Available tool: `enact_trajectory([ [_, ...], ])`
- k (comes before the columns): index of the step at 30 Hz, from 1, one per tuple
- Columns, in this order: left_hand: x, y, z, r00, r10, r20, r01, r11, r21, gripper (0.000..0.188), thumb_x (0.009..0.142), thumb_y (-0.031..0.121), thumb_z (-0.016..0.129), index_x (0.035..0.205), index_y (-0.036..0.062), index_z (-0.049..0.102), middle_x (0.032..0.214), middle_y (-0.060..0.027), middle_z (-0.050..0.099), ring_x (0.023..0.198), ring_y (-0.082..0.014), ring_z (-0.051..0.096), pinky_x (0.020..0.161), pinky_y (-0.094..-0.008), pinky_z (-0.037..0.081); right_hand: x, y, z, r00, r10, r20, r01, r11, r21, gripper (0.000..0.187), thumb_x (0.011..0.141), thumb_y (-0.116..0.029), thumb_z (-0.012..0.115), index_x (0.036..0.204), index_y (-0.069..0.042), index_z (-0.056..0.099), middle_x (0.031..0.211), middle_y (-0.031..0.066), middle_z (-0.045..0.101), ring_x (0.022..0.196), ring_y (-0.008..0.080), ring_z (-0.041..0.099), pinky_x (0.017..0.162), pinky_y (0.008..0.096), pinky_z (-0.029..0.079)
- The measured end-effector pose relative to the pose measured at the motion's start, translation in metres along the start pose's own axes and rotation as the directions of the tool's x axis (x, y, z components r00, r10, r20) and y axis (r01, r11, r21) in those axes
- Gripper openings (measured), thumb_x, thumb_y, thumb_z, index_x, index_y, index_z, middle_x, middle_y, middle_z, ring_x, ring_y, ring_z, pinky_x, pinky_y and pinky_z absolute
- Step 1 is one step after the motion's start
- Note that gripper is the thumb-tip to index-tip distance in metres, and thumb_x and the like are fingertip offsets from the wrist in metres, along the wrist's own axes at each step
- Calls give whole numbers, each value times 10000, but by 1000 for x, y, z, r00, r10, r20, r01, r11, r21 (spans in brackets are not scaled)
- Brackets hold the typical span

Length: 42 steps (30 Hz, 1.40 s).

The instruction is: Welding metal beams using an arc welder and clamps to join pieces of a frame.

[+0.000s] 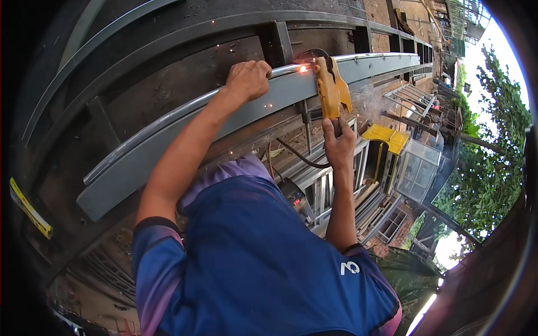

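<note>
A bright weld spark (303, 69) glows on a shiny round metal tube (168, 119), which runs along the top edge of a long grey steel bar (112, 187). My left hand (247, 80) is closed over the tube, just left of the spark. In my right hand (340, 144) is the handle of a yellow welding electrode holder (329, 92), its jaw end up beside the glow. The electrode itself is hard to make out. Small sparks fly around the left hand, and thin smoke drifts on the right.
Dark steel frame rails (196, 28) cross the far side. A black cable (302, 158) hangs below the holder, near a welding machine (296, 200) with a red display. Metal frames, a yellow cabinet-like body (386, 137) and trees (485, 179) lie to the right. A yellow spirit level (31, 210) is far left.
</note>
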State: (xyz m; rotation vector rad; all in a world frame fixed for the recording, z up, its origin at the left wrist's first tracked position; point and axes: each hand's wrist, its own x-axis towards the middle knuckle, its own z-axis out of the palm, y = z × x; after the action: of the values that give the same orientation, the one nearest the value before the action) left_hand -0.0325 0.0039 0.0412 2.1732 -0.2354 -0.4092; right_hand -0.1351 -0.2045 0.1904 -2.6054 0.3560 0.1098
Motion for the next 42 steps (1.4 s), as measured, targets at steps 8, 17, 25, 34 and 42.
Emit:
enact_trajectory([
  [8,-3,4,-6,1000,-18,22,18,1000,-4,269,802,148,505,936,78,727,928,-246,692,923,-394,678,867,-451,525,1,0,0,1000,-22,3,22,999,-48,307,942,-243,663,916,60,614,641,32,528,599,105,467,575,285,412],
  [17,-3,4,-4,1000,-6,0,6,1000,1,250,788,133,516,907,70,727,896,-250,692,891,-389,685,841,-450,538,1,-2,3,1000,-20,1,20,999,-46,304,940,-242,665,923,56,612,637,36,528,598,107,466,577,289,417],
  [25,-4,1,-4,998,65,15,-66,997,42,250,797,151,546,955,67,721,887,-232,699,911,-378,685,853,-445,538,2,-1,2,1000,11,24,-9,997,-78,284,943,-230,658,955,52,629,650,32,547,612,96,485,584,279,421],
  [34,1,-9,14,993,74,-95,-73,997,12,271,808,171,542,1007,97,711,913,-210,701,919,-372,684,872,-448,527,0,1,3,1000,7,-14,-7,1000,15,274,950,-228,648,911,41,618,646,16,542,617,89,481,589,271,418],
  [42,0,1,7,999,-24,-29,24,1000,3,269,794,158,537,963,100,737,914,-217,703,918,-380,683,890,-451,520,-1,6,5,1000,-6,-5,5,1000,-10,274,951,-228,648,909,40,612,643,20,539,612,93,477,587,278,418],
])
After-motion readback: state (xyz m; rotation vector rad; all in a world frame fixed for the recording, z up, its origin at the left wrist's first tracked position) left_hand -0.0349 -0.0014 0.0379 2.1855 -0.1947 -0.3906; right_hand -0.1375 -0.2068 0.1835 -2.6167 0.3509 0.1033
